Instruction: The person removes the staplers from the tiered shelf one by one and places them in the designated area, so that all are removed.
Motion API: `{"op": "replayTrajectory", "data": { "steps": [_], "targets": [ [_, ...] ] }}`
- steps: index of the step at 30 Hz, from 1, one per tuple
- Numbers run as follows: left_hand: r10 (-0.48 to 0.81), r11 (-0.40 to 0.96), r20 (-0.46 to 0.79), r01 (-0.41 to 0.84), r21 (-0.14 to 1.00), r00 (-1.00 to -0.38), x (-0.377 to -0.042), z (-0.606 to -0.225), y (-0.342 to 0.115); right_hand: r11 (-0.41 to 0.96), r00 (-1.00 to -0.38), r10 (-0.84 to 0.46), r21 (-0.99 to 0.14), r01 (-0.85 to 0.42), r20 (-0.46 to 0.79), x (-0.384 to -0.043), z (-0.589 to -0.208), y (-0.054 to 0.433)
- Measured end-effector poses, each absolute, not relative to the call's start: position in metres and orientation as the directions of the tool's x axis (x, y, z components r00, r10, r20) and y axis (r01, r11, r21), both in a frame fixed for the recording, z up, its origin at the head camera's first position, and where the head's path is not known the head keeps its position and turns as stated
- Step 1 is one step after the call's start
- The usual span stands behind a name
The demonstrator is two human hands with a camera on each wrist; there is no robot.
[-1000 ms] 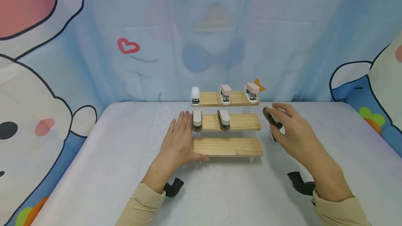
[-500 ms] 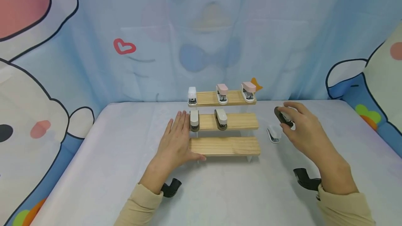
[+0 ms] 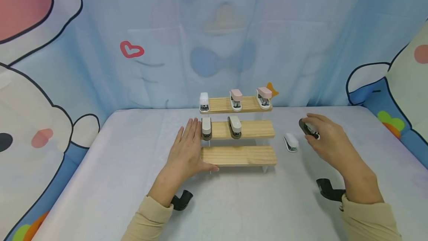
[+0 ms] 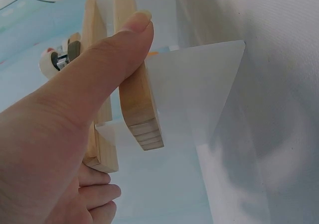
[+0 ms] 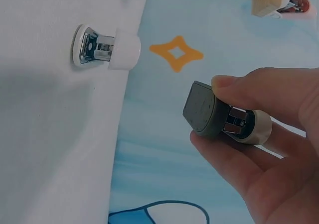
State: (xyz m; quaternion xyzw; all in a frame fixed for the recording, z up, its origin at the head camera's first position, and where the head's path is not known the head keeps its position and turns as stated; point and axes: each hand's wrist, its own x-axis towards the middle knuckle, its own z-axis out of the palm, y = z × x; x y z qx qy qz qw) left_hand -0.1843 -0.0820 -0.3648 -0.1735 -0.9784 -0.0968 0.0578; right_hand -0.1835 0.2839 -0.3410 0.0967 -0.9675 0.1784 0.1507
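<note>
My right hand (image 3: 329,140) pinches a stapler (image 5: 207,109) with a dark grey-green base and cream top, tilted, held over the right side of the table. Just left of it a white stapler (image 3: 291,143) lies on the table. My left hand (image 3: 185,151) lies with fingers straight along the left end of a three-tier wooden shelf (image 3: 239,156), its thumb over the lowest board's front edge. On the middle board are two cream staplers with grey bases, one at the left end (image 3: 206,128) and one near the centre (image 3: 235,127).
On the top board stand a white stapler (image 3: 204,102) and two pink staplers, one central (image 3: 236,99) and one at the right end (image 3: 264,97). Clear side supports (image 4: 194,84) carry the boards. A printed blue curtain (image 3: 160,70) hangs behind the white-covered table (image 3: 117,166).
My right hand has moved right, away from the shelf, with the grey-based stapler in its fingers, uncovering the white stapler on the table. The left hand keeps its place on the shelf.
</note>
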Motion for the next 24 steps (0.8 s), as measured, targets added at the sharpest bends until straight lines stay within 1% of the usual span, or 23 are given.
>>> {"op": "replayTrajectory", "data": {
  "steps": [10,18,24],
  "targets": [
    [0.326,0.924,0.149,0.348,0.161,-0.934,-0.184,-0.364,-0.082,0.918,-0.963,-0.123,-0.343,-0.202,0.238,-0.187,-0.347,0.295],
    [0.325,0.924,0.152,0.348,0.158,-0.933,-0.184,-0.365,-0.082,0.912,-0.972,-0.129,-0.362,-0.194,0.197,-0.193,-0.355,0.303],
    [0.326,0.924,0.148,0.348,0.157,-0.934,-0.185,-0.365,-0.082,0.915,-0.977,-0.143,-0.356,-0.192,0.159,-0.199,-0.363,0.309]
  ]
}}
